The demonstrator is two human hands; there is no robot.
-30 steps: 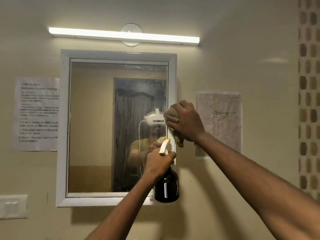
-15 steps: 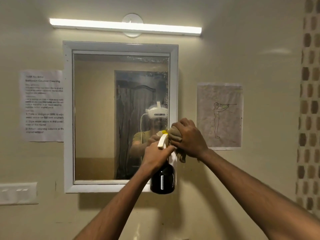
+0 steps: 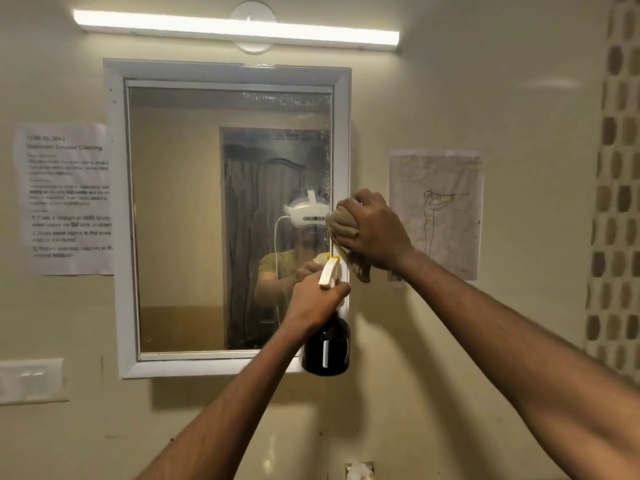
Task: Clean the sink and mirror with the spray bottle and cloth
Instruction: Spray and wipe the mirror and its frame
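A white-framed mirror (image 3: 194,216) hangs on the cream wall, with streaks and droplets along its right side. My right hand (image 3: 374,233) grips a bunched tan cloth (image 3: 343,223) and presses it against the mirror's right frame edge at mid height. Just below, my left hand (image 3: 317,299) holds the neck of a dark spray bottle (image 3: 327,348) with a pale yellow trigger head (image 3: 329,270), in front of the mirror's lower right corner. The sink is out of view.
A tube light (image 3: 235,29) glows above the mirror. A printed instruction sheet (image 3: 67,199) is taped left of it, a drawing sheet (image 3: 436,213) on the right. A white switch plate (image 3: 31,381) sits low left. A tap top (image 3: 360,471) peeks at the bottom edge.
My right hand with the cloth went down the mirror's right edge, then back up to mid height. My left hand keeps the bottle near the lower right corner.
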